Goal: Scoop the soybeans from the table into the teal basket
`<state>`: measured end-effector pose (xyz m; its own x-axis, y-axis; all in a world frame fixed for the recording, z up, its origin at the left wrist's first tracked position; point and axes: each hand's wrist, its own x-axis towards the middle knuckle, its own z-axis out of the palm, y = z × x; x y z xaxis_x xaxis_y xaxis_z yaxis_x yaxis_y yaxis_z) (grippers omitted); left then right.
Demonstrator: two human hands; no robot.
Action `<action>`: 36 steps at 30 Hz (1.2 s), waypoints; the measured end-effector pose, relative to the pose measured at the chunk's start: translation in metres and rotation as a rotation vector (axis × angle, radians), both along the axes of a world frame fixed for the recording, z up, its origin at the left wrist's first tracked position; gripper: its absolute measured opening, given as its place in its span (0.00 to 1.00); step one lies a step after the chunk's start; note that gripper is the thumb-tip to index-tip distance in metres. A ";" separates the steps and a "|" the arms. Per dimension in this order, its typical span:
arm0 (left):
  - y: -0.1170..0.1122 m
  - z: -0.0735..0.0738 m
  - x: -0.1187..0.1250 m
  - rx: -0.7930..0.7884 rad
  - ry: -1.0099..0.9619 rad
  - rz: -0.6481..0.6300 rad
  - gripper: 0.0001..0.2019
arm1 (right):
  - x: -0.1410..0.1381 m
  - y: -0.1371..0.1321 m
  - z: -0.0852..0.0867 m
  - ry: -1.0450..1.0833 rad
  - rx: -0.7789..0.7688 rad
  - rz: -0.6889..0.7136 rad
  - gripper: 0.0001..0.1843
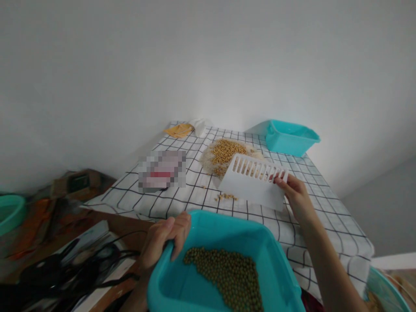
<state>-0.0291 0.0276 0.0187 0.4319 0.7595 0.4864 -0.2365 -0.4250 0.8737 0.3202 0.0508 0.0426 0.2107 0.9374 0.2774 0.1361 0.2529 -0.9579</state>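
My left hand [164, 242] grips the near-left rim of a teal plastic basin [266, 264], fingers curled over the edge. The basin holds a layer of greenish-brown beans [227, 273]. My right hand [294, 190] pinches the right end of a white slotted plastic scraper [251, 182], held tilted above the checked tablecloth [195, 190]. Just beyond the scraper lies a pile of yellow soybeans [225, 151]. A few loose beans [225, 197] lie under the scraper's lower edge.
A second teal basin [290, 138] stands at the table's far right by the wall. A yellow cloth [178, 130] and white object sit at the far edge. Black cables [74, 264] and clutter lie lower left; another teal bowl [9, 212] is at far left.
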 end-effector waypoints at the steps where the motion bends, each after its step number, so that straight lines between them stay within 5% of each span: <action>1: 0.000 -0.001 -0.001 0.005 0.000 -0.009 0.34 | 0.000 0.000 0.000 0.010 0.001 -0.004 0.10; 19: -0.004 -0.002 0.010 -0.054 -0.140 0.034 0.32 | -0.004 -0.011 0.005 0.085 -0.148 0.095 0.11; 30: -0.001 -0.005 0.005 -0.005 -0.102 -0.016 0.31 | 0.003 -0.008 0.000 0.026 -0.088 0.129 0.09; 36: -0.005 -0.003 0.010 -0.047 -0.153 0.060 0.31 | 0.002 -0.006 0.001 0.049 -0.027 0.064 0.09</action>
<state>-0.0193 0.0226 0.0161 0.3089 0.8052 0.5061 -0.3441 -0.4015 0.8488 0.3217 0.0444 0.0433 0.1631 0.9564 0.2424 0.0733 0.2333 -0.9696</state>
